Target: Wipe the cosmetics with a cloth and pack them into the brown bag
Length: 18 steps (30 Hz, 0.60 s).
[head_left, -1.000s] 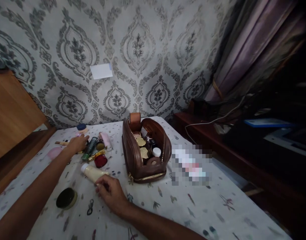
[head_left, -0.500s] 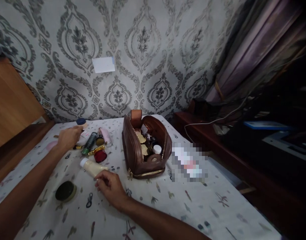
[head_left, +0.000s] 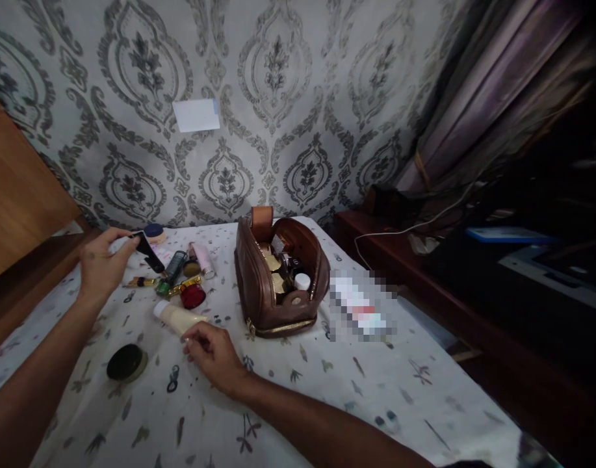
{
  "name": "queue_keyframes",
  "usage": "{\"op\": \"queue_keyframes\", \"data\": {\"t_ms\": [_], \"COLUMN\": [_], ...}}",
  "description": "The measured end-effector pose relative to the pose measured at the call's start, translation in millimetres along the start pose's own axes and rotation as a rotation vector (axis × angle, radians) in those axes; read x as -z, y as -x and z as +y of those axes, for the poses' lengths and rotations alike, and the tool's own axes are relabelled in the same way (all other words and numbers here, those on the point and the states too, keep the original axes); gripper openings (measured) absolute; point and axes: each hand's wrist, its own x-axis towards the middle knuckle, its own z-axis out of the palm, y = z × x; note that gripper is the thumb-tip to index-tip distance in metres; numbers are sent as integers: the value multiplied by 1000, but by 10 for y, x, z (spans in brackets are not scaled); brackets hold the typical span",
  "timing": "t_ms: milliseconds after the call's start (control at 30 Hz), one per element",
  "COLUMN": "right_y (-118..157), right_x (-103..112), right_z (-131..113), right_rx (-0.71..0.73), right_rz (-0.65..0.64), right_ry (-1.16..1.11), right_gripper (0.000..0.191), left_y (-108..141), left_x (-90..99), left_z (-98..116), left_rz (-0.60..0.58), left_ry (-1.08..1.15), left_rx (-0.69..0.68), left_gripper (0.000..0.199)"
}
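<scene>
My left hand (head_left: 103, 260) is closed on the flat end of a black squeeze tube (head_left: 151, 252), raised over the cloth with its other end tilted down to the right. My right hand (head_left: 214, 354) rests on the cloth with curled fingers, against the end of a cream tube (head_left: 178, 318) with a white cap. Whether anything is inside those fingers is hidden. Between the hands lie a green tube (head_left: 175, 266), a red jar (head_left: 193, 296), a gold tube (head_left: 184, 286) and a pink tube (head_left: 203, 260). A brown toiletry bag (head_left: 278, 318) stands unzipped, with several cosmetics inside.
A round dark-lidded jar (head_left: 127, 363) lies at the front left. A blue-lidded jar (head_left: 154, 233) sits near the patterned wall. At left stands a wooden cabinet (head_left: 25, 195); at right, a blurred-out item (head_left: 361, 309) lies by the bag, with a dark red ledge (head_left: 349, 227) beyond.
My left hand has come up from the scattered cosmetics and moved left, bringing the black tube with it. My right hand stays by the cream tube. The view has shifted slightly.
</scene>
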Motion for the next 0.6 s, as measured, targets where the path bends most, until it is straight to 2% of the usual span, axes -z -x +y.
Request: {"op": "queue_keyframes", "data": {"t_ms": [133, 267, 467, 600], "right_y": [3, 15, -3, -32], "right_x": [-3, 1, 18, 37], "right_z": [-1, -4, 25, 11], "right_rx": [15, 32, 33, 14], "right_rz": [-1, -8, 183, 177], "right_ry": [20, 14, -113, -221], "right_gripper": [16, 16, 50, 46], "left_y": [95, 183, 392, 559], "left_x": [-91, -185, -271, -302], "left_z": [150, 291, 380, 378], "left_rz": [-14, -40, -87, -172], "left_ry": [187, 279, 421, 473], "left_rx": [70, 133, 103, 129], "left_gripper": [28, 31, 28, 24]}}
